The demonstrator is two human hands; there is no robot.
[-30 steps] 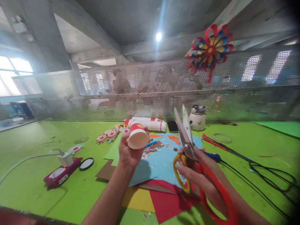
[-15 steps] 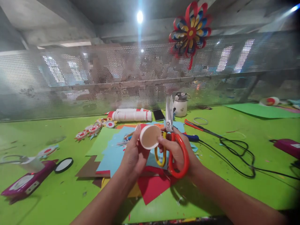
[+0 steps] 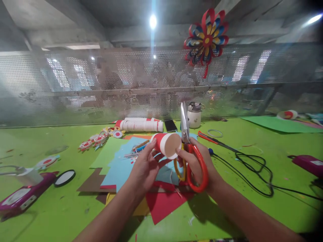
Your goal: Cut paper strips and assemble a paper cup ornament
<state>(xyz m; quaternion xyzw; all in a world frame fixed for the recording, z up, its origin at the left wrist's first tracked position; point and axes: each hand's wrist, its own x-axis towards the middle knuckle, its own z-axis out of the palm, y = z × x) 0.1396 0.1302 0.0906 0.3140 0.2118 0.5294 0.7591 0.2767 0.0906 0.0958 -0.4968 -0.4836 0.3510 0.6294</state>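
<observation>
A red and white paper cup (image 3: 158, 142) is tilted on its side, its mouth facing me and to the right. My left hand (image 3: 145, 164) grips it from the left, thumb on top and fingers beneath. My right hand (image 3: 195, 161) holds large scissors (image 3: 197, 171) with one red and one yellow handle, the blades pointing up and close together. The right thumb touches the cup's rim. Under both hands lies a stack of coloured paper sheets (image 3: 117, 168), light blue on top, with pens (image 3: 141, 147) on it.
Stacked paper cups (image 3: 141, 125), a phone (image 3: 171, 125) and a white bottle (image 3: 194, 116) stand along the back. A glue gun (image 3: 214, 137) with a black cable lies right. Purple power strips (image 3: 27, 195) and a round mirror-like disc (image 3: 65, 177) are left. A paper flower (image 3: 207, 40) hangs above.
The cup has turned so more of its red side shows, and has shifted slightly right. The right hand and scissors have moved a little right too.
</observation>
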